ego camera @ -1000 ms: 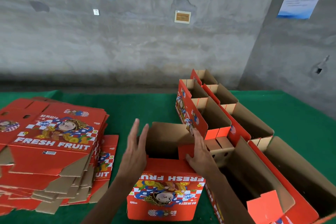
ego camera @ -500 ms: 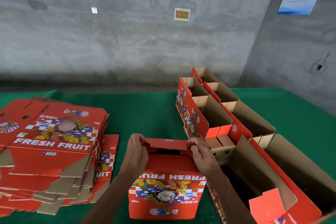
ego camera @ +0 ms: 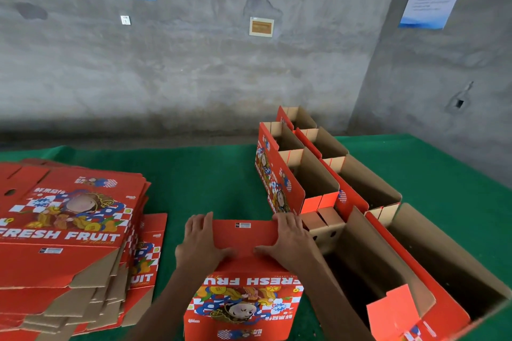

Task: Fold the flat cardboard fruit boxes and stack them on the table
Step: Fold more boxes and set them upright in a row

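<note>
Two hands are pressing down on the top flap [ego camera: 245,232] of a red fruit box [ego camera: 243,293] standing at the lower centre of the frame on the green desk [ego camera: 207,174]. Left hand [ego camera: 201,246] is lying flat over the flap's left end, its fingers [ego camera: 198,225] stretched out and released, grasping nothing. Right hand [ego camera: 291,243] is mirroring it on the flap's right end, fingers straight, thumb pointing inward. At the lower left of the frame a stack of flat boxes [ego camera: 63,230] is lying on the desk. Along the right side, two rows of folded open boxes [ego camera: 346,196] are standing just beside the box being closed, running toward the grey concrete wall [ego camera: 194,69].
</note>
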The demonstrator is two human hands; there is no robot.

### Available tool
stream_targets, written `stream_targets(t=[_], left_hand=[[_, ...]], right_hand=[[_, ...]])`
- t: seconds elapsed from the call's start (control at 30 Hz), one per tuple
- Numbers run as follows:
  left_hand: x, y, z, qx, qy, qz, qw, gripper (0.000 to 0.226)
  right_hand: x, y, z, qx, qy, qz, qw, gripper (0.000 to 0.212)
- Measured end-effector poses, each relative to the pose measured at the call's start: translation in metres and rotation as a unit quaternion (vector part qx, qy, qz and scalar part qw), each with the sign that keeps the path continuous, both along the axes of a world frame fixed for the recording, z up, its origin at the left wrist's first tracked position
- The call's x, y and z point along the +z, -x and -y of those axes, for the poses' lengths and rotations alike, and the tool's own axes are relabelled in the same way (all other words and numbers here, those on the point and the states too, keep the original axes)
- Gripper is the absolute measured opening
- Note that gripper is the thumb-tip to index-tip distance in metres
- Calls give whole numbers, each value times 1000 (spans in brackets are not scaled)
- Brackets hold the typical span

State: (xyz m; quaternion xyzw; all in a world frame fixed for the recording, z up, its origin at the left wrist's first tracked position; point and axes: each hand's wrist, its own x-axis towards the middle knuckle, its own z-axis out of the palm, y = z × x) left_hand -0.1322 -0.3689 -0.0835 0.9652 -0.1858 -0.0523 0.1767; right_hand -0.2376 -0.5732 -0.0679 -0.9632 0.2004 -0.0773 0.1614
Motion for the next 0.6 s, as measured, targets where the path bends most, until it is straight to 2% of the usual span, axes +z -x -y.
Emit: stream_targets(t=[0.07,0.13,0.2,0.3,0.43,0.53,0.6], left_hand=[[0,2,3,9,-22,20,1000,111],[-1,1,3,3,-16,42,999,93],[-3,0,2,-3,-10,49,999,81],[-4,-1,3,-2,-51,18,999,106],[3,-3,6,32,-80,-35,996,140],[6,-5,6,31,-93,-41,994,149],[4,-6,6,10,-116,-13,993,145]], right_hand=[[0,-4,-2,-2,41,-14,999,98],[-1,-6,-2,-9,37,-19,999,98],[-3,-8,-3,-23,25,-9,999,87],[-6,-11,-6,-79,10,22,997,67],[-4,-14,-4,-174,-62,66,981,51],[-4,-13,-4,-186,-29,37,981,43],[-6,-13,-6,-177,2,23,984,47]])
